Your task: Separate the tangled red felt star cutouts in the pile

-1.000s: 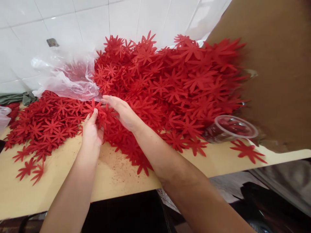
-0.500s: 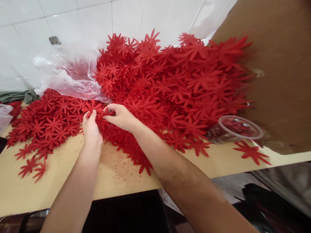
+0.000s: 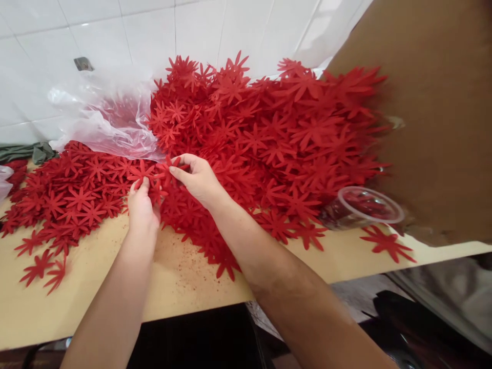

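My left hand [image 3: 142,202] is closed, thumb on top, on a red flower-shaped cutout [image 3: 142,173] with long narrow petals. Just right of it, my right hand [image 3: 196,177] pinches the petals of another red cutout [image 3: 171,169] between thumb and fingers. The two cutouts lie close together; whether they touch I cannot tell. Behind and right of my hands rises a large heap of the same red cutouts [image 3: 265,138]. A lower, darker pile [image 3: 77,192] spreads to the left on the pale wooden table [image 3: 111,251].
A crumpled clear plastic bag [image 3: 115,128] lies behind the left pile. On the right, a clear plastic cup [image 3: 361,207] leans on its side by a brown cardboard sheet [image 3: 434,128]. One loose cutout [image 3: 388,243] rests near the table's front edge. White tiles [image 3: 149,36] cover the wall behind.
My right hand has moved slightly up and to the right with its cutout, widening the gap from my left hand. The left hand keeps its cutout. The view has shifted a little.
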### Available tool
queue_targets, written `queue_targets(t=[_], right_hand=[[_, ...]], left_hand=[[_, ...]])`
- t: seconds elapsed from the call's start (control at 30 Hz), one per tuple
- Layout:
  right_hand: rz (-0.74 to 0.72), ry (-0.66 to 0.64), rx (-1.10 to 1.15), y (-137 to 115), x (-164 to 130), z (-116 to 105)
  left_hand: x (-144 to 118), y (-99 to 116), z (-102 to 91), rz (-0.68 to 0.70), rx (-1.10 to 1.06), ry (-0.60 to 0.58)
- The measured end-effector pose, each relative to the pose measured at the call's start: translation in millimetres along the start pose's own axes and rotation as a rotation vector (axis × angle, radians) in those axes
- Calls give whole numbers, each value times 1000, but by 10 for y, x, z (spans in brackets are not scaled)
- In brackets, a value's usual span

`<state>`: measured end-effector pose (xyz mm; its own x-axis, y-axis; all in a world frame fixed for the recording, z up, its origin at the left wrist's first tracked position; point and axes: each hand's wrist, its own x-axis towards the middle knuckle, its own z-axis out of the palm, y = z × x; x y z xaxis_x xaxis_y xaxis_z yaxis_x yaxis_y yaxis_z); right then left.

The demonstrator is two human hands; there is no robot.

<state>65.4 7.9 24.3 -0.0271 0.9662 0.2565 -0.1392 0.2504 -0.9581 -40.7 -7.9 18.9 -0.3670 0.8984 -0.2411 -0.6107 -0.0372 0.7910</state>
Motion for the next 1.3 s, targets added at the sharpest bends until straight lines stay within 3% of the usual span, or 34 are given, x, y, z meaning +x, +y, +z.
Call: queue_targets(t=[0.13, 0.23, 0.47, 0.63, 0.8, 1.0, 1.17, 1.3], right_hand=[[-131, -60, -41, -132, -85, 18], [-221, -130, -230, -132, -166, 106], [-173, -131, -586, 131, -246, 304], [-210, -216, -733, 122, -263, 313], [-226, -162, -593, 149, -166, 193], [-144, -198, -372, 67, -133, 141], [-25, -180, -49, -59, -94, 26], [-50, -67, 4, -62, -40, -44]], left_hand=[[45, -15, -51, 74, -3, -49], [97, -34, -95, 61, -63, -89], [62, 30, -35, -126, -145, -46], [3, 87, 0, -141, -202, -48], [-10, 62, -6, -109, -148, -154], [60, 27, -53, -159, -88, -127], [66, -22, -80, 40, -26, -205], [41, -103, -57, 143, 95, -282]])
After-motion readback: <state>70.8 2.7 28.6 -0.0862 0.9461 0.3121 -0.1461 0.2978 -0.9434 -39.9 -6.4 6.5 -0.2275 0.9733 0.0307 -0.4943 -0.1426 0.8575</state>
